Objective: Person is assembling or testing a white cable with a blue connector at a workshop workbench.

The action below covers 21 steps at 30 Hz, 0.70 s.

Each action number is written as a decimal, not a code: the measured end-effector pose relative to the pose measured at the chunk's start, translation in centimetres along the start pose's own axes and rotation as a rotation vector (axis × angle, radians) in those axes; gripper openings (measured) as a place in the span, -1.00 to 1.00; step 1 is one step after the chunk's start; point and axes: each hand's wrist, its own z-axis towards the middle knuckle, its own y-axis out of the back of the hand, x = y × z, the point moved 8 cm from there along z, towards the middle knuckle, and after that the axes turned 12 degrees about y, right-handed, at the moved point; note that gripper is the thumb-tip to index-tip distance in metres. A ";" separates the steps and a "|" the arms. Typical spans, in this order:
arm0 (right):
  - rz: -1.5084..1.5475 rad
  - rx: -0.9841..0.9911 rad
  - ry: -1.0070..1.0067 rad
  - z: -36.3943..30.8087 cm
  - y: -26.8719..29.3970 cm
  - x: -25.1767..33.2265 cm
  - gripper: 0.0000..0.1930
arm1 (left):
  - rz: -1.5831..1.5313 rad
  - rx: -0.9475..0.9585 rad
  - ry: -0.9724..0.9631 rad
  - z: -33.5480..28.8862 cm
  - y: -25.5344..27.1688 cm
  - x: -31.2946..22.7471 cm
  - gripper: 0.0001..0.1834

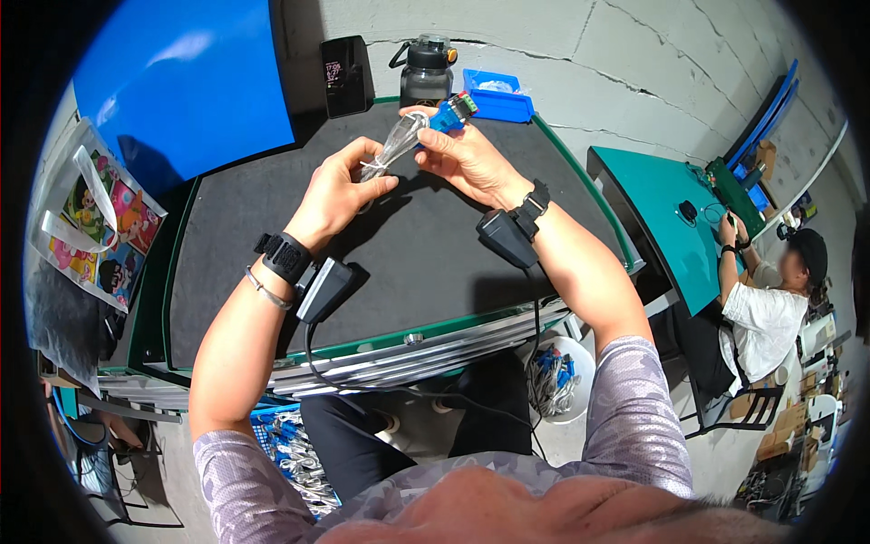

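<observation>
A coiled grey cable (399, 143) with a blue connector (442, 119) is held up between my two hands over the dark work mat (272, 218). The connector's far end carries a small green terminal block (466, 103). My left hand (349, 186) pinches the lower end of the bundle, where a thin tie seems to wrap round it. My right hand (467, 161) closes round the upper end of the coil, just below the connector. Each wrist wears a black strap with a small black box, and a cord runs from the boxes.
Behind the mat stand a phone (347, 77), a dark bottle (428, 72) and a blue tray (498, 97). A blue crate (292, 453) and a white bucket (580, 385) below hold similar cables. At right, a person (766, 313) works at a green table (666, 218).
</observation>
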 end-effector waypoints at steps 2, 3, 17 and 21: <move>0.062 -0.022 0.013 0.2 0.4 -0.4 -0.56 | 0.001 0.110 0.095 -0.1 -0.6 0.0 -0.62; 0.117 -0.049 0.030 0.3 0.8 -0.4 -0.61 | -0.002 0.115 0.094 -0.2 -1.0 0.0 -0.62; 0.282 -0.141 0.065 0.9 2.5 0.0 -0.48 | -0.418 0.306 0.184 -0.4 -2.4 0.8 -0.65; 0.218 -0.063 0.024 0.4 1.4 -0.3 -0.39 | -0.218 0.170 0.116 0.2 -1.0 0.9 -0.71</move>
